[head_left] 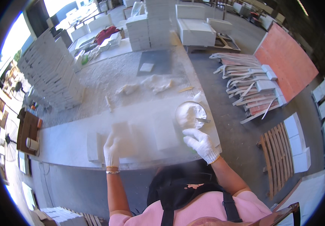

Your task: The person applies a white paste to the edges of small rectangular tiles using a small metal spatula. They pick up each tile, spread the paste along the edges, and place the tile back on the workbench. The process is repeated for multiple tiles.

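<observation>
My left hand [111, 151], in a white glove, is closed at the left edge of a pale rectangular tile [125, 142] on the dusty worktable [64, 141]. Haze blurs the tile and hides part of the fingertips. Another tile [93, 147] lies to the left of this hand, and a pale tile [165, 133] lies to its right. My right hand [202, 145], gloved too, is open beside a round bowl [176, 115] of white powder or paste [189, 114]. A flat-bladed tool [203, 120] rests in the bowl. Nothing shows between the right fingers.
Tall stacks of tiles [51, 71] stand on the table's left and far side. White lumps [157, 83], a yellow stick [186, 89] and a dark sheet [155, 63] lie beyond the bowl. Right of the table are strap-covered boards [245, 83] and a wooden pallet [277, 156].
</observation>
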The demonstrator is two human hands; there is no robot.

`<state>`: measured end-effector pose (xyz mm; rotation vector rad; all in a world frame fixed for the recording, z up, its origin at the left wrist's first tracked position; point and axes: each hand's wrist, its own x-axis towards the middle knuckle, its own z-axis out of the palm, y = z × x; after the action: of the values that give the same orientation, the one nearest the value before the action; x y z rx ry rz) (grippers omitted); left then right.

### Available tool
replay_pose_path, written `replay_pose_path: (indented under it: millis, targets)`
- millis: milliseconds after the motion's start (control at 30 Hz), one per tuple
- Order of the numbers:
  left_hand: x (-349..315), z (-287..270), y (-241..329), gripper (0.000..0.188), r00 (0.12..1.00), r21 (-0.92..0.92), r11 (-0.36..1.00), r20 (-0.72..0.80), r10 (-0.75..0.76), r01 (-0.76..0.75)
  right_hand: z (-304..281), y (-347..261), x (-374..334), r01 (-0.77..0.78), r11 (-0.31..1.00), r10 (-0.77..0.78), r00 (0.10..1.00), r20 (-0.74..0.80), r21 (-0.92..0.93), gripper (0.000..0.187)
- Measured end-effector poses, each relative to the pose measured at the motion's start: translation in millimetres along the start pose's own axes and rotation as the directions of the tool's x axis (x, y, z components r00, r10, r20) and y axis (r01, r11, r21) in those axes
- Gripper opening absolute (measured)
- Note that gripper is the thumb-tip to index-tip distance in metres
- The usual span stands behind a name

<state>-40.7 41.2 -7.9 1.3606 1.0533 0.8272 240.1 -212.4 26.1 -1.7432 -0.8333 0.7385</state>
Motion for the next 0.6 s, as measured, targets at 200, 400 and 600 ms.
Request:
replay_pose_path:
  millis: [200, 400, 600]
  targets:
    - [23.7, -2.4, -11.0, 0.048, 0.997, 0.467, 0.882, -0.008, 0.08, -0.067, -2.0, 8.2, -3.0, 0.074, 0.991, -0.081, 0.995, -0.054, -0.111, 0.041]
    - [10.4, 25.7, 29.3, 0.057, 0.983, 0.896, 0.423, 0.064, 0.174, -0.133, 0.2, 10.7, -2.1, 0.091, 0.98, -0.101, 0.994, -0.051, -0.179, 0.038]
    - [-17.3, 90.2, 34.6, 0.06, 0.791, 0.52, 0.603, 0.48, 0.38, -0.605, 13.5, 13.5, -1.3, 0.197, 0.973, -0.199, 0.98, -0.006, -0.124, 0.048]
